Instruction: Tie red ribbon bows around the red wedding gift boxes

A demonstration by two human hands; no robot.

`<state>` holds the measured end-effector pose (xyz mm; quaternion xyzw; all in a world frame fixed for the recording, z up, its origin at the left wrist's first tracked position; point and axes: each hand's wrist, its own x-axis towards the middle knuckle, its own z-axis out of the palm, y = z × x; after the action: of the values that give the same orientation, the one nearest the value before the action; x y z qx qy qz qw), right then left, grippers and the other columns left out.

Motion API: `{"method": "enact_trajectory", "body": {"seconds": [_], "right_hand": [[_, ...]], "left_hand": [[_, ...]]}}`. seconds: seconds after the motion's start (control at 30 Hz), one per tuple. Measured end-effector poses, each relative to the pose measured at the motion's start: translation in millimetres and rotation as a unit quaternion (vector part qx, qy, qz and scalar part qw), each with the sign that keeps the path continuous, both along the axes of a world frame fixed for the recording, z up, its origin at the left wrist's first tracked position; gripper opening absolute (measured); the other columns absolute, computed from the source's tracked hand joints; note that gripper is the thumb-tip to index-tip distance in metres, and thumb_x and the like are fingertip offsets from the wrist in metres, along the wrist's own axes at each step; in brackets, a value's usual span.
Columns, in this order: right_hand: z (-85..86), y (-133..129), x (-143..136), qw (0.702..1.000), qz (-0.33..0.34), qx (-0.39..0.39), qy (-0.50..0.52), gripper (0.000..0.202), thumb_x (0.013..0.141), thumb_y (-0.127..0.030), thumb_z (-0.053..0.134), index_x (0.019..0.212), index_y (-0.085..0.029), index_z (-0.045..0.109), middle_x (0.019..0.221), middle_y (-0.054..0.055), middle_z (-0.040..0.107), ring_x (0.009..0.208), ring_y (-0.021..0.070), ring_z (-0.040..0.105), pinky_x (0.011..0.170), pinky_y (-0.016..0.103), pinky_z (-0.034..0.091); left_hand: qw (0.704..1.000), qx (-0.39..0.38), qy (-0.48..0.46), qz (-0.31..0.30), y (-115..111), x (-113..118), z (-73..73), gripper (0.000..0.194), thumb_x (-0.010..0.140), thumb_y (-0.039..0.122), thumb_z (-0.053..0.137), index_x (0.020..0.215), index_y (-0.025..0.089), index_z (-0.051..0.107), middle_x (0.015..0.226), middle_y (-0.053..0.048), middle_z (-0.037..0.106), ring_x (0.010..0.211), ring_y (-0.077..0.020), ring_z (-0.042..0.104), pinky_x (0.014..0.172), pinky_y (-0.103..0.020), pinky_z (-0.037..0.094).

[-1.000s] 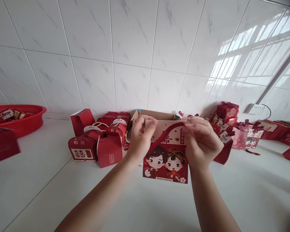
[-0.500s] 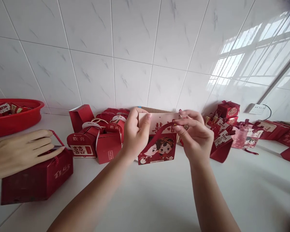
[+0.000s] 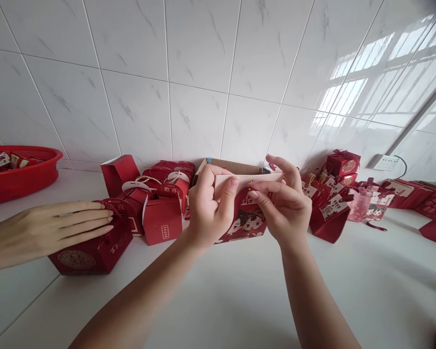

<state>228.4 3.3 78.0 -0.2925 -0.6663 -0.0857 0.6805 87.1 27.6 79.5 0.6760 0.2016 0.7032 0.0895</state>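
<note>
A small red gift bag [image 3: 245, 225], printed with cartoon figures and a pale top band, is held up above the white counter. My left hand [image 3: 214, 203] grips its upper left edge, thumb in front and fingers behind. At the bag's top band, my right hand [image 3: 288, 203] pinches the tip of a red ribbon between thumb and index finger, close to the band's middle. Most of the ribbon is hidden behind my fingers. To the left, another person's hand [image 3: 76, 225] rests over a red box [image 3: 94, 254] with a rope handle.
Several red boxes [image 3: 162, 220] stand against the tiled wall, with a cardboard box [image 3: 232, 166] behind the bag. A red plastic basket [image 3: 25, 182] sits far left. More red bags [image 3: 330, 215], a pink bag [image 3: 359, 206] and a power strip [image 3: 385, 163] are on the right.
My right hand has brought the ribbon tip leftward to the bag's top band, and the bag has tilted. The other person's hand and red box have moved right, toward the standing boxes.
</note>
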Motion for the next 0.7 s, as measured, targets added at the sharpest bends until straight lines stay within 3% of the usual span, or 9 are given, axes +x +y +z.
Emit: {"method": "enact_trajectory", "body": {"seconds": [0.13,0.23,0.3,0.4,0.5,0.6,0.63,0.7], "right_hand": [[0.6,2,-3,1.0,0.009,0.02,0.013,0.011,0.078,-0.018,0.068,0.084,-0.028,0.07,0.121,0.003,0.056,0.118,0.0264,0.053,0.096,0.048,0.046],[1.2,2,-4,0.996,0.055,0.036,0.06,0.034,0.076,-0.019,0.07,0.106,-0.03,0.06,0.118,0.004,0.056,0.113,0.0242,0.056,0.093,0.045,0.049],[1.4,1,-4,0.992,0.098,-0.02,0.077,0.043,0.075,-0.023,0.071,0.113,-0.029,0.053,0.112,0.005,0.058,0.098,0.021,0.062,0.082,0.039,0.054],[1.8,-1,-2,0.984,0.111,-0.107,0.086,0.024,0.076,-0.028,0.071,0.093,-0.024,0.055,0.083,0.0,0.059,0.069,0.0145,0.06,0.059,0.029,0.052],[3.3,-1,2,0.987,0.062,-0.08,0.121,0.025,0.074,-0.029,0.073,0.076,-0.022,0.05,0.069,-0.002,0.053,0.059,0.0119,0.053,0.051,0.026,0.047],[5.8,0,6,0.988,0.016,-0.051,0.145,0.027,0.075,-0.029,0.073,0.072,-0.023,0.046,0.065,-0.003,0.051,0.055,0.0113,0.051,0.047,0.025,0.045],[6.6,0,7,0.987,0.002,-0.048,0.151,0.028,0.075,-0.029,0.072,0.071,-0.023,0.045,0.063,-0.003,0.05,0.054,0.0111,0.05,0.046,0.025,0.045],[7.5,0,10,0.987,-0.021,-0.046,0.154,0.029,0.074,-0.028,0.073,0.07,-0.023,0.044,0.061,-0.003,0.049,0.051,0.011,0.048,0.044,0.024,0.044]], "left_hand": [[1.0,0.021,-0.002,0.009,-1,2,-1.5,0.011,0.088,0.029,0.055,0.085,0.02,0.05,0.075,0.0,0.06,0.063,-0.0112,0.056,0.06,-0.025,0.045],[0.998,0.055,-0.011,0.003,-2,5,-2.6,0.006,0.088,0.023,0.056,0.087,0.019,0.052,0.078,-0.001,0.062,0.071,-0.0127,0.059,0.067,-0.027,0.048],[0.996,0.081,-0.015,-0.02,-2,6,-3.0,0.004,0.087,0.02,0.056,0.089,0.019,0.052,0.081,-0.002,0.064,0.076,-0.0136,0.061,0.071,-0.028,0.049],[0.994,0.09,0.0,-0.063,0,4,-1.3,0.004,0.089,0.02,0.054,0.091,0.02,0.051,0.083,-0.002,0.064,0.077,-0.014,0.063,0.071,-0.028,0.051],[0.991,0.021,0.084,-0.105,3,-1,2.2,0.025,0.084,0.028,0.062,0.103,0.022,0.047,0.097,-0.006,0.062,0.088,-0.0179,0.062,0.073,-0.031,0.053],[0.986,-0.052,0.146,-0.058,6,-8,5.4,0.066,0.068,0.036,0.077,0.119,0.025,0.037,0.114,-0.01,0.055,0.105,-0.0244,0.057,0.078,-0.036,0.053],[0.982,-0.078,0.166,-0.035,7,-11,6.5,0.069,0.066,0.037,0.079,0.119,0.025,0.037,0.112,-0.01,0.056,0.104,-0.0249,0.057,0.077,-0.036,0.053],[0.966,-0.135,0.219,-0.007,8,-18,9.4,0.052,0.07,0.042,0.074,0.109,0.024,0.045,0.097,-0.006,0.06,0.091,-0.0225,0.06,0.069,-0.034,0.052]]}}
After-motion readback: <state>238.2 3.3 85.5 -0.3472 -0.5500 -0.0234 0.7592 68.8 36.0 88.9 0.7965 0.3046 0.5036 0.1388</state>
